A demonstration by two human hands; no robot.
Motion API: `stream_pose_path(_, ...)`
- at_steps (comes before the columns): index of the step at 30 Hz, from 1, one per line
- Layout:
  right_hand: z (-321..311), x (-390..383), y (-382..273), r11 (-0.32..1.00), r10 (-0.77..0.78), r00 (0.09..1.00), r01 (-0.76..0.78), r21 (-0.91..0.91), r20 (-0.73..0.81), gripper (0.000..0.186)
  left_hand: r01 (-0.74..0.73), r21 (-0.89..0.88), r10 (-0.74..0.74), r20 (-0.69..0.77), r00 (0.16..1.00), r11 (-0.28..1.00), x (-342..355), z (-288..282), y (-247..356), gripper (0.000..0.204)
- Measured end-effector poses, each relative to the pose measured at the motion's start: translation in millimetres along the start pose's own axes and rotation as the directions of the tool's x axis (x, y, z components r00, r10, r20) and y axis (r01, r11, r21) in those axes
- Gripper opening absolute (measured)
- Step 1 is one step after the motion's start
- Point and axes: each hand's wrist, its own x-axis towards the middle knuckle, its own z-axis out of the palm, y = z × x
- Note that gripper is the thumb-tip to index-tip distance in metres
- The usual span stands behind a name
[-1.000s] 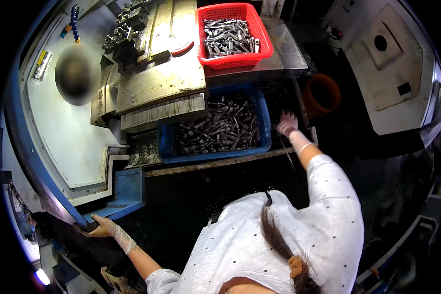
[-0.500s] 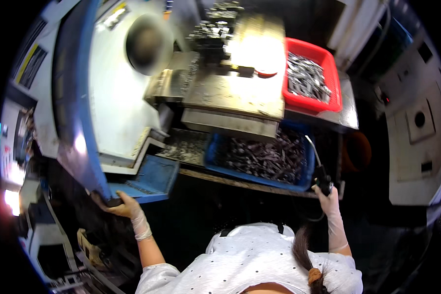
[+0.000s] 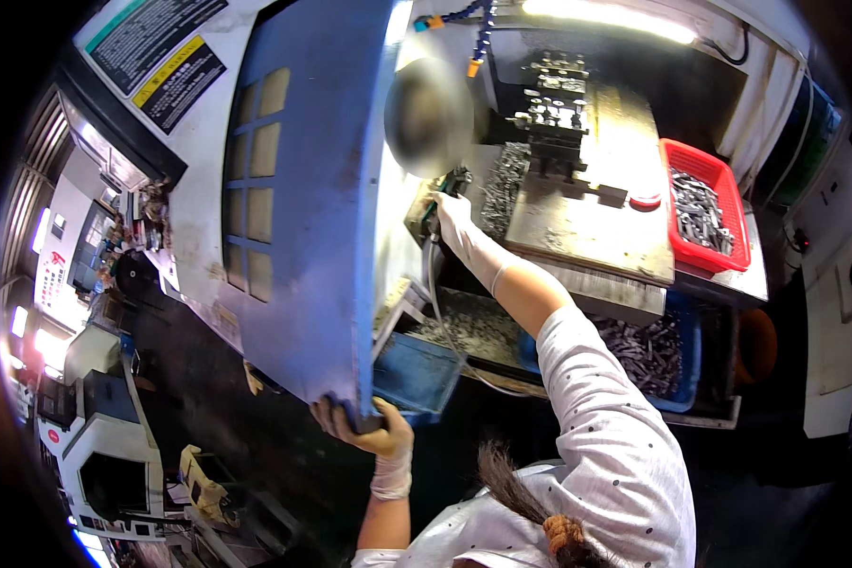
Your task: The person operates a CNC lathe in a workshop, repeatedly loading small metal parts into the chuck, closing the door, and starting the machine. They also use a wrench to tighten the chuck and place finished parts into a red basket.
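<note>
My left hand (image 3: 386,443), in a pale glove, wraps round the lower corner of the blue machine door (image 3: 327,246). The fingers are on its outer side and the thumb is at the edge. My right arm reaches far into the lathe. Its gloved hand (image 3: 459,227) is closed round a dark air blow gun (image 3: 434,221), whose thin hose (image 3: 434,284) hangs down from it. Just above the gun is the round chuck (image 3: 428,115), blurred. My hand partly hides the gun, and I cannot make out its nozzle tip.
A tool block (image 3: 557,118) stands on the metal slide right of the chuck. A red basket (image 3: 729,256) of metal parts sits right of the slide. Below, a blue bin (image 3: 693,364) holds more metal pieces. A blue tray (image 3: 412,374) lies under the door. Chips cover the bed (image 3: 504,194).
My right hand has gone from beside the blue bin up and left to near the chuck, carrying the air blow gun. My left hand still grips the door. The view has shifted left.
</note>
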Motion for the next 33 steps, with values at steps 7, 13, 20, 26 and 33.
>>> stream_pose_path(7,5,14,25,0.952,-0.217,0.967,0.239,0.189,-0.131,0.011,-0.025,-0.063,0.027,0.036,0.999,0.998,-6,-3,-9,0.057)
stream_pose_path(13,-10,36,35,0.748,-0.483,0.808,0.581,0.321,-0.338,0.006,-0.057,-0.08,0.063,0.078,0.995,0.995,-4,-2,-11,0.056)
stream_pose_path(20,1,17,15,0.913,-0.256,0.933,0.32,0.252,-0.253,0.01,-0.063,-0.127,0.071,0.062,0.996,0.99,-5,-2,-12,0.057)
stream_pose_path(26,-7,28,3,0.992,-0.041,0.999,0.039,0.124,0.016,0.014,-0.059,-0.127,0.067,0.058,0.996,0.99,-5,-1,-10,0.056)
stream_pose_path(33,-6,42,3,0.997,0.06,0.998,-0.061,0.045,0.003,0.012,-0.049,-0.135,0.051,0.016,0.999,0.99,-1,1,-3,0.056)
